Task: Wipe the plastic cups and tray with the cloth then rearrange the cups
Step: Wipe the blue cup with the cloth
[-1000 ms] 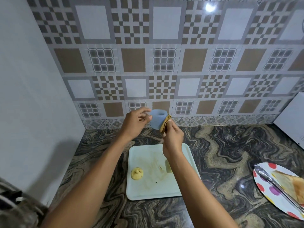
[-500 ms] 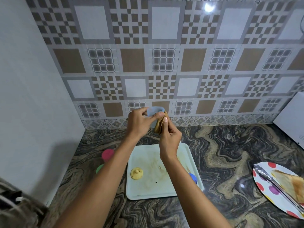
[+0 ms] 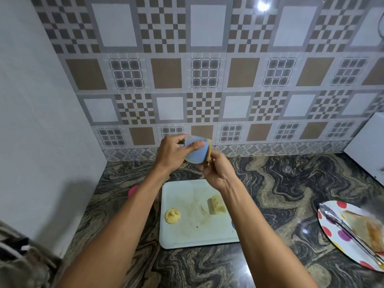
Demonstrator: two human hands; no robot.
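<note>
Above the counter, my left hand (image 3: 173,153) grips a light blue plastic cup (image 3: 196,153) with the thumb across its side. My right hand (image 3: 218,171) holds a folded brown-yellow cloth (image 3: 209,151) against the cup's right side and bottom. Below them lies a pale green tray (image 3: 187,233) with brown smears, a round yellow food piece (image 3: 172,215) and a yellow block (image 3: 216,205) on it. A pink cup (image 3: 133,191) peeks out left of my left forearm, mostly hidden.
A dotted plate (image 3: 330,227) with toast (image 3: 365,229) and metal tongs (image 3: 349,231) lies at the right edge. A white appliance (image 3: 367,150) stands at the far right. The tiled wall runs behind, and a plain white wall closes the left side.
The cup has been turned in my left hand, and my right hand with the cloth has slid lower around its side and bottom. Both hands shifted slightly.
</note>
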